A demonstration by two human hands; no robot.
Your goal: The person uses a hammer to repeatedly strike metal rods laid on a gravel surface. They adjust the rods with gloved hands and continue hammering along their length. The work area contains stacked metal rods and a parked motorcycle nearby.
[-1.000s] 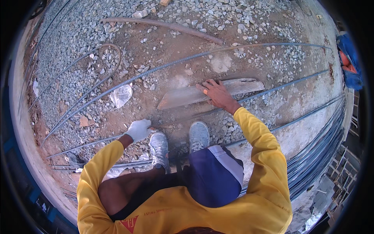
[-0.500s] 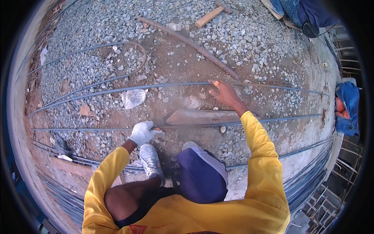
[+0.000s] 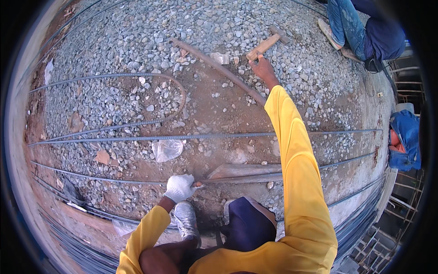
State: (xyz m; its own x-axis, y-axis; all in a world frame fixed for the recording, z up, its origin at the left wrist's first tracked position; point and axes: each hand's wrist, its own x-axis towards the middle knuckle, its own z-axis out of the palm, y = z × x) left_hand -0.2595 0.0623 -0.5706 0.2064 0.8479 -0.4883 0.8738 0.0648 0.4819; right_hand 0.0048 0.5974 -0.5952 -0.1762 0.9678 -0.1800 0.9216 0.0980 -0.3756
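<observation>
My left hand [image 3: 179, 187], in a white knitted glove, is closed around a thin steel rebar [image 3: 105, 179] lying low across the ground, with a fingertip showing bare. My bare right hand [image 3: 263, 71] stretches far forward, its fingers at the near end of a hammer's wooden handle [image 3: 263, 47]. The hammer's head points away, resting on gravel. Between my hands runs a second, ribbed rebar [image 3: 205, 136], passing beneath my right forearm. A wooden board [image 3: 242, 171] lies beside the held rebar, right of my left hand.
A rusty pipe [image 3: 219, 68] slants across the gravel. At left is a hooked rebar [image 3: 184, 98]; a clear plastic bag [image 3: 167, 150] lies near the middle. Bundled rebars [image 3: 365, 214] line the near right edge. Another person [image 3: 349, 29] is at the upper right, above a blue bag [image 3: 404, 139].
My right hand has left the ribbed rebar and reached forward to the hammer handle. My left hand stays on the lower rebar. The view has tilted, so the ground appears lower.
</observation>
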